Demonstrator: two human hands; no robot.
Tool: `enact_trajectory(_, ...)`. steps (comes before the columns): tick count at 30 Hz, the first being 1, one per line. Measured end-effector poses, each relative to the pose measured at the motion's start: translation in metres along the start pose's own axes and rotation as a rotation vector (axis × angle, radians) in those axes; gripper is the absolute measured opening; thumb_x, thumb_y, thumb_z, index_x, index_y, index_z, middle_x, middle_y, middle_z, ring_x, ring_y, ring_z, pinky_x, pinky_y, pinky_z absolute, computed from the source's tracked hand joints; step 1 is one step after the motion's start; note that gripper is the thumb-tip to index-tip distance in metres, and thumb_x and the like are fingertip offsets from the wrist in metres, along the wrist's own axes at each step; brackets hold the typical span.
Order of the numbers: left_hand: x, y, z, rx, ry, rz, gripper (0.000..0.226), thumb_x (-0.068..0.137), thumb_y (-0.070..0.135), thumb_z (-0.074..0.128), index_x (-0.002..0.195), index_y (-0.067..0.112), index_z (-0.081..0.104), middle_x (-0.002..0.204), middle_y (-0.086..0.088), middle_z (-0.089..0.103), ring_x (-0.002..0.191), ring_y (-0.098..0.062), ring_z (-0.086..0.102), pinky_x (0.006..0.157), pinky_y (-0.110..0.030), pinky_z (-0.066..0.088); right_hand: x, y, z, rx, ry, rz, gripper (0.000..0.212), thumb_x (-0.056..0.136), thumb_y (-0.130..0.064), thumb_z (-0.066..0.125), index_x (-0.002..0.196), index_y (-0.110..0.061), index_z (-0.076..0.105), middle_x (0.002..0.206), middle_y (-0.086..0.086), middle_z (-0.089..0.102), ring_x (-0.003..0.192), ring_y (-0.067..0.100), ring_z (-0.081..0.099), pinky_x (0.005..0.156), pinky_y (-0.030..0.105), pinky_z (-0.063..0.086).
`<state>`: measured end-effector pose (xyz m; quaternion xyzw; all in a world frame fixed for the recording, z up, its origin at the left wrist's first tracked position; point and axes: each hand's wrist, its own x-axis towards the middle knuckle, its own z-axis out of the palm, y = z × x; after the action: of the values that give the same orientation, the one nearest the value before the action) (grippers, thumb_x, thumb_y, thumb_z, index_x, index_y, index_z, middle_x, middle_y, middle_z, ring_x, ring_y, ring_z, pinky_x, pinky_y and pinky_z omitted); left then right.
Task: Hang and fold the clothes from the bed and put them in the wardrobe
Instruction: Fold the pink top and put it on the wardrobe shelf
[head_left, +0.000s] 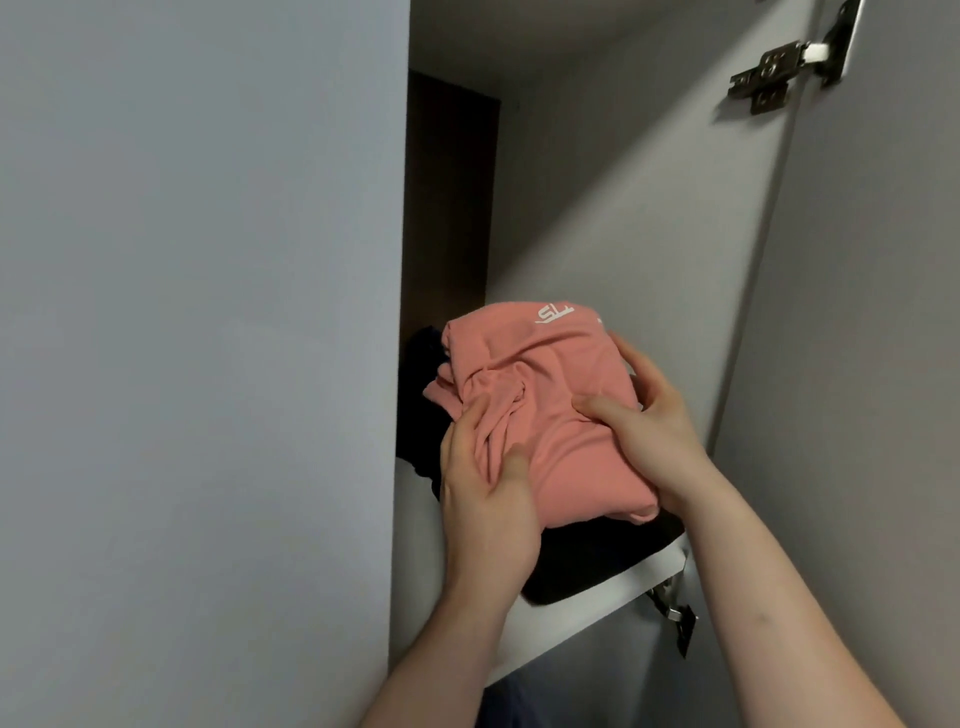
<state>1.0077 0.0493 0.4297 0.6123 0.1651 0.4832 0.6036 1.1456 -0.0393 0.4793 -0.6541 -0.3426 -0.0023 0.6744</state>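
Folded pink garment at frame center, on dark clothes on the white wardrobe shelf. Left hand grips its lower-left edge, thumb on top; right hand clasps its right side, fingers curled round.

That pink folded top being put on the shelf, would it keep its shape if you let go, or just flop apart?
The pink top is probably soft and floppy: it bunches into creases under the left hand and right hand. It likely weighs little, since the fingers only press it lightly. Resting on the dark clothes, it may slump or slide rather than stay squared.
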Motion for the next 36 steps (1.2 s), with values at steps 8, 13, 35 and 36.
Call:
enact_trajectory(8,0.010,-0.011,0.000,-0.052,0.063,-0.076,0.055,0.097,0.009,0.057,0.142,0.039,0.048,0.142,0.008,0.053,0.124,-0.014,0.055,0.106,-0.034,0.047,0.033,0.009,0.015,-0.063,-0.139,0.041,0.071,0.079,-0.008,0.080,0.140,-0.037,0.058,0.120,-0.001,0.069,0.106,0.014,0.069,0.084,0.028,0.056)
enact_trajectory(13,0.038,-0.009,0.034,0.039,0.054,-0.040,0.058,0.097,0.016,0.057,0.151,0.032,0.043,0.154,0.009,0.041,0.135,-0.015,0.048,0.104,-0.025,0.038,0.073,-0.009,0.008,-0.224,-0.095,-0.007,0.068,0.079,-0.011,0.078,0.142,-0.030,0.058,0.121,-0.003,0.069,0.103,0.010,0.068,0.079,0.019,0.051)
enact_trajectory(35,0.019,-0.082,0.043,0.664,-0.127,0.119,0.046,0.101,0.021,0.047,0.146,0.028,0.050,0.160,0.008,0.032,0.142,-0.017,0.029,0.118,-0.032,0.022,0.043,0.082,-0.002,-0.589,0.117,0.045,0.029,0.092,-0.023,0.057,0.110,-0.028,0.078,0.109,-0.003,0.077,0.106,0.020,0.068,0.085,0.025,0.047)
enact_trajectory(36,0.019,-0.083,0.043,0.665,-0.124,0.124,0.046,0.101,0.021,0.047,0.147,0.028,0.049,0.160,0.007,0.031,0.142,-0.018,0.029,0.118,-0.033,0.023,0.044,0.079,-0.002,-0.584,0.107,0.049,0.029,0.093,-0.023,0.057,0.112,-0.027,0.078,0.109,-0.003,0.077,0.107,0.020,0.068,0.088,0.025,0.048)
